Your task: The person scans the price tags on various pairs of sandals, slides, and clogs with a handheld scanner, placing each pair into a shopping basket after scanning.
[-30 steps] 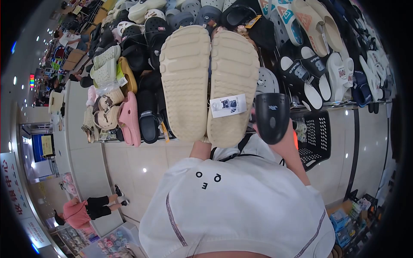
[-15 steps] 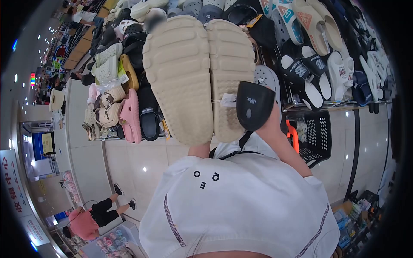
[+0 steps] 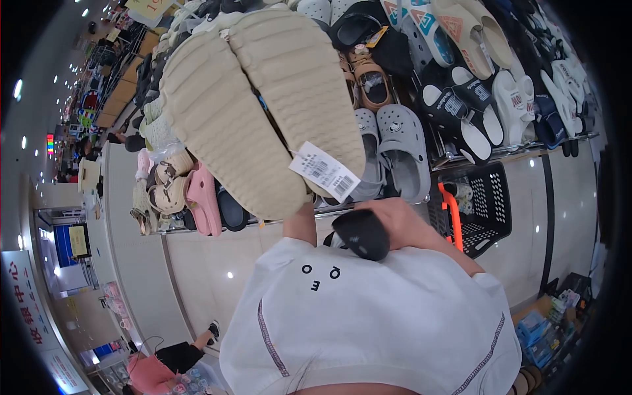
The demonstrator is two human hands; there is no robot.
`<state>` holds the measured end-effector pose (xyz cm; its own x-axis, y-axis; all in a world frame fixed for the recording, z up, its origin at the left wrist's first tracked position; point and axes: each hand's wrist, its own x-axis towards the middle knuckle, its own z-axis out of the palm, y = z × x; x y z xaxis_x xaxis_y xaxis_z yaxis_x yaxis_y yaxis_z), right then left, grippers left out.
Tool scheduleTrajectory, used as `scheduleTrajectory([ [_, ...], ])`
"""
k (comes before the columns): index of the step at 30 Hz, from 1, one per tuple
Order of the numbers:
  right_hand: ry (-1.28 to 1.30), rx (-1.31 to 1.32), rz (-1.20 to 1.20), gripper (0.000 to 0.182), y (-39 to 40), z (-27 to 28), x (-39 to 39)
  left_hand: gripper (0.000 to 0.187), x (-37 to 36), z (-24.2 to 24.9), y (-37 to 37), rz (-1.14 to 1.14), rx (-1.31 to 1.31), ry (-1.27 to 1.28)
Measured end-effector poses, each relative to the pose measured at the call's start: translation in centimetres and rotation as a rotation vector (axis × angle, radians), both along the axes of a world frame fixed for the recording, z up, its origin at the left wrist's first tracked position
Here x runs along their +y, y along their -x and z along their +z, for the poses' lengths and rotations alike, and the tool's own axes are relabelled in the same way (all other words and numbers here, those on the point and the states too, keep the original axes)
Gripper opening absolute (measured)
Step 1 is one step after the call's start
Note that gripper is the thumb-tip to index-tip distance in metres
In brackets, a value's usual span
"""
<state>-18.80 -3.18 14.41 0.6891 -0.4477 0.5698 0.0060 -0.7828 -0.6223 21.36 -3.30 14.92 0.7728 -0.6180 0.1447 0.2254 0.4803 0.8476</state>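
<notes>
A pair of beige slides [image 3: 263,99] is raised with the ribbed soles facing me. Their white barcode tag [image 3: 325,172] hangs face-up at the lower right. My left hand [image 3: 301,220] reaches behind the slides and holds them up; its fingers are hidden and mostly the wrist shows. To the right and lower, my right hand [image 3: 395,222] is closed round a black rounded handheld device [image 3: 361,234] close to my white shirt. The device is below the tag and apart from it. Grey clogs [image 3: 400,151] lie on the rack just beyond my right hand.
Racks of footwear span the far side, with black-and-white slides [image 3: 461,122] at right and a pink slide [image 3: 203,201] at left. A black basket [image 3: 484,210] with an orange handle stands right. A person in a pink top [image 3: 150,374] is at the lower left.
The slides have tilted and shifted left, and their tag now shows its barcode. My right hand has drawn the black device down and left, away from the slides.
</notes>
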Motion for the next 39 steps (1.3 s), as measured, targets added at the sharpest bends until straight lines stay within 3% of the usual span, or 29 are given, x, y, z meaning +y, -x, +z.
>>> scheduleTrajectory([
  [2,-0.577,0.148,-0.024,0.03,0.7,0.0,0.5,0.028,-0.4,-0.3,0.0,-0.011,0.0,-0.014],
  [3,-0.781,0.06,-0.027,0.029,0.9,0.1,0.8,0.029,-0.5,-0.4,0.0,-0.017,-0.001,-0.019],
  [6,-0.64,0.03,-0.009,0.029,1.2,-0.1,0.4,0.03,-1.1,-0.9,0.2,-0.031,0.001,-0.032],
  [14,-0.663,0.234,0.039,0.033,0.4,3.1,0.2,0.032,-1.5,-1.2,0.4,-0.041,0.007,-0.039],
  [27,-0.755,0.184,-0.009,0.03,-0.2,2.0,0.4,0.036,-1.1,-2.5,-0.3,-0.015,0.034,-0.054],
  [29,-0.778,0.005,-0.171,0.029,0.0,1.1,0.6,0.037,-0.5,-2.9,-0.5,-0.003,0.038,-0.066],
  [32,-0.883,0.062,-0.255,0.026,1.3,0.5,0.5,0.038,0.8,-3.8,-0.9,0.017,0.046,-0.097],
  [36,-0.82,0.014,-0.356,0.023,2.4,-0.8,0.5,0.039,3.6,-5.8,-1.0,0.044,0.065,-0.175],
  [39,-0.876,0.069,-0.363,0.029,3.1,-1.8,0.2,0.04,6.0,-7.5,-0.7,0.069,0.072,-0.256],
])
